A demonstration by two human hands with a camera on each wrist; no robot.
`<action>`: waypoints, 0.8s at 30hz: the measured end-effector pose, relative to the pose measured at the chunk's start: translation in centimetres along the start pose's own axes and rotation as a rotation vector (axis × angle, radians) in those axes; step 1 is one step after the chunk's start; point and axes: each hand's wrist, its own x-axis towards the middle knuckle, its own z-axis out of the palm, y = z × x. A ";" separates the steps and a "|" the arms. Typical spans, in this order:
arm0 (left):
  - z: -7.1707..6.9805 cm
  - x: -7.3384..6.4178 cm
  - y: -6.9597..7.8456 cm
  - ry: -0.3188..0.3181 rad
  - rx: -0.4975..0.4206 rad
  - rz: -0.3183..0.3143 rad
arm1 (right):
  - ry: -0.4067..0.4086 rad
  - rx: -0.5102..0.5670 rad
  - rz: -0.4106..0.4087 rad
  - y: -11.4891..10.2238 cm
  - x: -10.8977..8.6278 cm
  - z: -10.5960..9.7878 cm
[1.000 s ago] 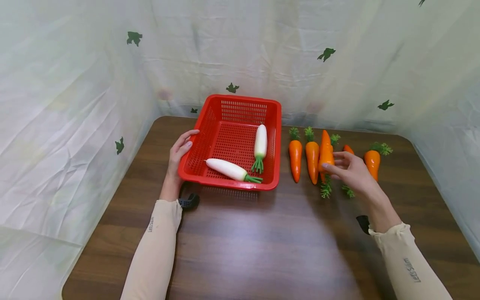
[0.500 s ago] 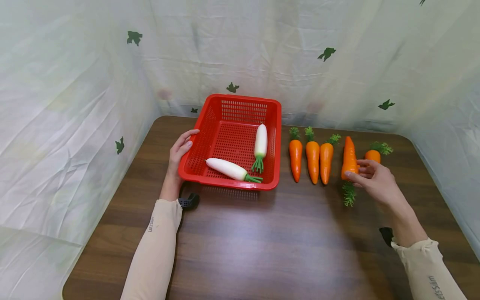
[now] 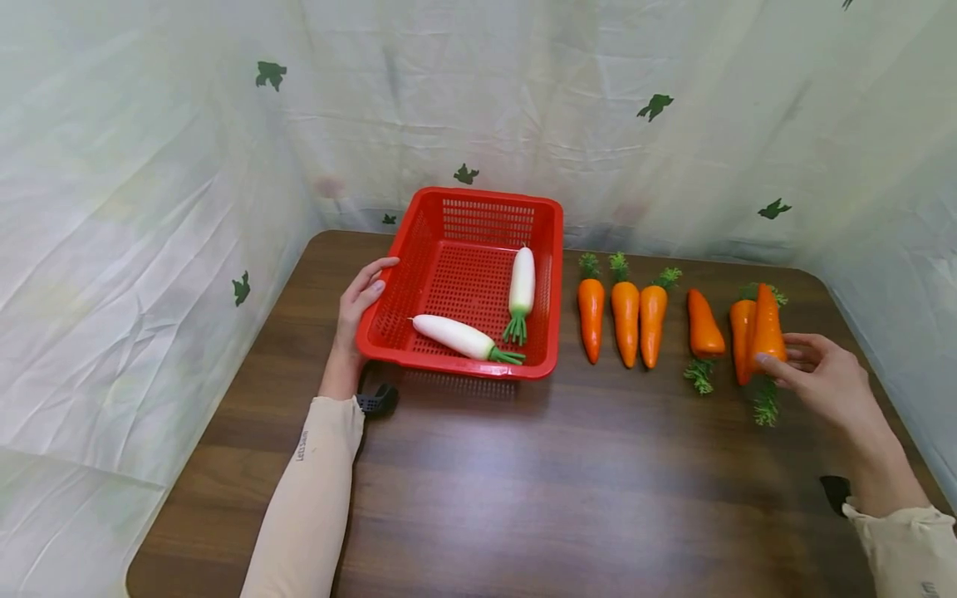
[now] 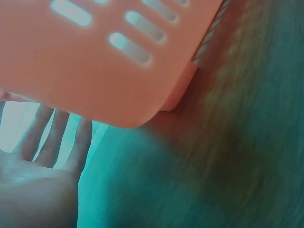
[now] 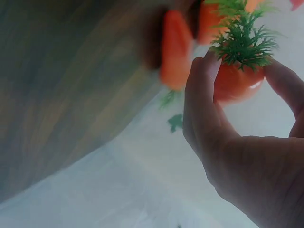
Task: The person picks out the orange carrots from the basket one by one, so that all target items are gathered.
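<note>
My right hand [image 3: 830,382] pinches an orange carrot [image 3: 768,328] between thumb and fingers. Its tip points away and its green leaves hang toward me; the right wrist view shows the leafy end up close. Partly behind it lies another carrot [image 3: 742,336], leaves at the far end. A carrot [image 3: 703,328] with its leaves toward me lies to the left of these. On the left, my left hand [image 3: 355,307] touches the side rim of a red plastic basket [image 3: 458,363], fingers fairly straight. Two white radishes with green stems lie inside, one upright in view [image 3: 522,286] and one crosswise [image 3: 452,335].
Right of the basket, three carrots [image 3: 625,324] lie side by side, leaves toward the back. Everything stands on a dark wooden table [image 3: 523,482]. A pale curtain [image 3: 493,100] with green bird shapes encloses its back and sides.
My right hand has carried its carrot rightward from above the third carrot, past the one with leaves toward me, to beside the rightmost carrot. My left hand and the basket have stayed put.
</note>
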 end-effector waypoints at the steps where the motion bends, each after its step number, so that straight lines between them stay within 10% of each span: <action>1: 0.0 0.0 0.0 0.000 0.003 0.001 | 0.006 -0.010 0.003 0.4 -0.1 -0.3; 24: 0.1 0.1 -0.1 0.003 -0.021 -0.003 | 0.073 -0.190 0.108 5.4 0.5 -1.9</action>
